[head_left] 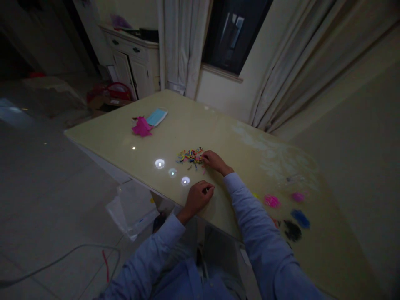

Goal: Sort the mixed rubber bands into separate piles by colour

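Observation:
A loose heap of small, thin, multicoloured pieces (190,156) lies mid-table; they are too small to name for certain. At the heap's right edge, my right hand (213,161) reaches in with thumb and fingers pinched together. Whatever those fingertips grip is hidden. My left hand (199,196) is closer to me, above the table's front edge, its fingers curled and thumb against the forefinger. What it holds, if anything, I cannot make out. A few stray pieces lie between the heap and my hands.
Beyond my right forearm lie separate piles: bright pink (272,201), purple-pink (298,196), blue (300,218) and black (293,230). A crumpled pink wrapper (142,127) and a light-blue packet (157,117) sit far left on the pale table (106,135). Light reflects off its surface.

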Demonstrator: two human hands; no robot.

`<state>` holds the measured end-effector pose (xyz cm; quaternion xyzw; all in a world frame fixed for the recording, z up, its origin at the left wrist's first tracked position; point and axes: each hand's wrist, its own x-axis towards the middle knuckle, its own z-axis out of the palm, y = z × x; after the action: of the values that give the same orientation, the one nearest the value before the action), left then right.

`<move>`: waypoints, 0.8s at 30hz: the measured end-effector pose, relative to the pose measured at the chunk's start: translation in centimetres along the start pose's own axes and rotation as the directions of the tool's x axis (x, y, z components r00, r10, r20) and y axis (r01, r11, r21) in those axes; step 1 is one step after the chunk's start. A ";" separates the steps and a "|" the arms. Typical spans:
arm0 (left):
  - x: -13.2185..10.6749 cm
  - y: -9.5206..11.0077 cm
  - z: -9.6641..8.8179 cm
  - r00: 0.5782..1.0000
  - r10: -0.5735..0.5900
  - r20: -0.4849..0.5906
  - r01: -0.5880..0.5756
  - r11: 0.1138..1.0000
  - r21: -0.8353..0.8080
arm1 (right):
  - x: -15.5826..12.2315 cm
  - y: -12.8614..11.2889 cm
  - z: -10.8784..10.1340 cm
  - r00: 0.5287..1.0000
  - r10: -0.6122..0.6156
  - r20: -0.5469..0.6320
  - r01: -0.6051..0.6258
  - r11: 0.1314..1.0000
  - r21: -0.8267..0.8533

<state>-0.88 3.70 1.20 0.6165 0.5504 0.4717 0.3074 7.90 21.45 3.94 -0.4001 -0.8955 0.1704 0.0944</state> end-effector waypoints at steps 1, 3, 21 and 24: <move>0.0 0.0 0.0 1.000 0.002 0.004 -0.002 1.000 -0.001 | -0.1 0.2 0.1 1.000 0.006 -0.014 -0.005 1.000 0.025; 0.0 0.0 -0.1 1.000 0.004 0.010 -0.004 1.000 -0.004 | -0.3 0.4 0.1 0.998 0.029 -0.047 -0.025 0.997 0.076; 0.0 -1.0 -0.3 0.999 0.036 -0.035 -0.038 0.998 -0.042 | -16.8 -9.0 -6.2 0.960 0.277 0.031 0.072 -0.354 0.933; 0.1 -1.0 -0.5 0.999 0.020 -0.026 -0.021 0.999 -0.050 | -20.1 -9.6 -6.9 0.935 0.355 -0.012 0.164 -0.401 0.901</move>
<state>-1.73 3.89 0.46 0.6081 0.5360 0.4963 0.3108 16.75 2.03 13.35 -0.2394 -0.2767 0.7807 0.5066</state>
